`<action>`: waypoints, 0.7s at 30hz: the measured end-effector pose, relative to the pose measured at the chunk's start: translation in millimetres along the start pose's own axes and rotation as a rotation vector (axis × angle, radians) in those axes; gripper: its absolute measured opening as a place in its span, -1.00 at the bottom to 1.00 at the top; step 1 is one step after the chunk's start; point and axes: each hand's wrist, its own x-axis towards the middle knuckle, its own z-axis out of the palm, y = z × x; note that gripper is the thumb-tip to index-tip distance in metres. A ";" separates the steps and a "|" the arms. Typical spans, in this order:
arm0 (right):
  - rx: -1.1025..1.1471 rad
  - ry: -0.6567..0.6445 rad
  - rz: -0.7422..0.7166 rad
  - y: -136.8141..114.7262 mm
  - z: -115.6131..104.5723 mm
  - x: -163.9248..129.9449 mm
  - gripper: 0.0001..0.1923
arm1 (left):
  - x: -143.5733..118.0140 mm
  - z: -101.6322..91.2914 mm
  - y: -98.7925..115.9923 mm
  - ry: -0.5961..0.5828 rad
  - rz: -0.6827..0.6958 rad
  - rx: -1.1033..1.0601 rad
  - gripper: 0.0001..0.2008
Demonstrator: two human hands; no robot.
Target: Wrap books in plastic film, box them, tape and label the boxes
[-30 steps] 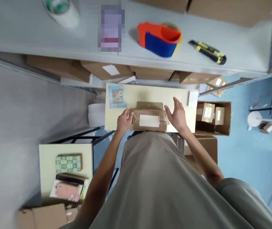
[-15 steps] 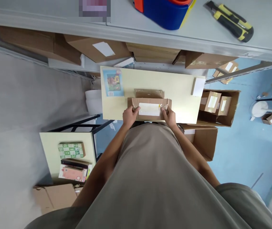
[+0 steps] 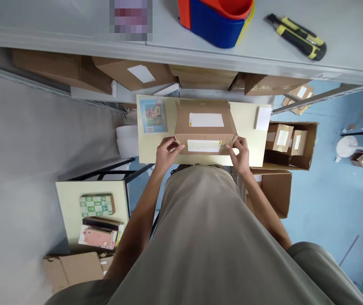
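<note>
A brown cardboard box (image 3: 205, 131) stands on the pale yellow table in front of me. One white label (image 3: 206, 120) is on its upper face and another white label (image 3: 204, 146) is on the face nearest me. My left hand (image 3: 168, 154) pinches the box's near left corner between thumb and fingers. At the near right corner, my right hand (image 3: 240, 154) grips in the same way. Clear tape seems to shine around both corners; whether the fingers hold tape as well as cardboard is too small to tell.
On the table (image 3: 248, 144) lie a blue picture book (image 3: 152, 115) and a white block-shaped item (image 3: 262, 118). The shelf ahead carries a tape dispenser (image 3: 213, 27) and a box cutter (image 3: 299, 37). An open carton (image 3: 311, 146) with smaller boxes stands right.
The box has turned so that a broad labelled face now shows beyond the near one. Both hands have moved outward, from the near face to its corners.
</note>
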 end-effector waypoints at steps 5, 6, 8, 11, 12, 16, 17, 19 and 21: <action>0.053 -0.087 -0.027 24.0 12.8 17.2 -0.48 | 25.0 12.2 -21.3 0.001 -0.009 -0.053 -0.43; 0.038 -0.117 -0.025 29.1 18.5 20.5 -0.46 | 28.2 16.9 -26.9 -0.002 -0.048 -0.046 -0.45; 0.007 -0.187 -0.016 38.6 29.2 25.8 -0.41 | 32.2 24.9 -37.4 -0.027 -0.140 0.004 -0.52; 0.020 -0.274 0.052 51.4 38.2 33.4 -0.40 | 39.2 27.6 -47.7 -0.082 -0.241 0.120 -0.66; 0.038 -0.274 0.087 55.1 38.6 37.2 -0.41 | 43.9 26.1 -49.1 -0.082 -0.250 0.149 -0.68; 0.187 -0.132 0.204 62.8 34.3 65.3 -0.41 | 78.5 20.1 -44.7 0.032 -0.245 0.143 -0.51; 0.249 -0.098 0.230 61.9 33.6 74.5 -0.39 | 88.9 21.0 -41.7 0.058 -0.246 0.110 -0.44; 0.376 -0.082 0.287 56.4 34.0 91.9 -0.36 | 107.0 25.8 -34.6 0.068 -0.252 0.040 -0.37; 0.477 -0.097 0.336 47.8 35.5 103.3 -0.35 | 117.4 31.4 -27.0 0.047 -0.219 0.027 -0.40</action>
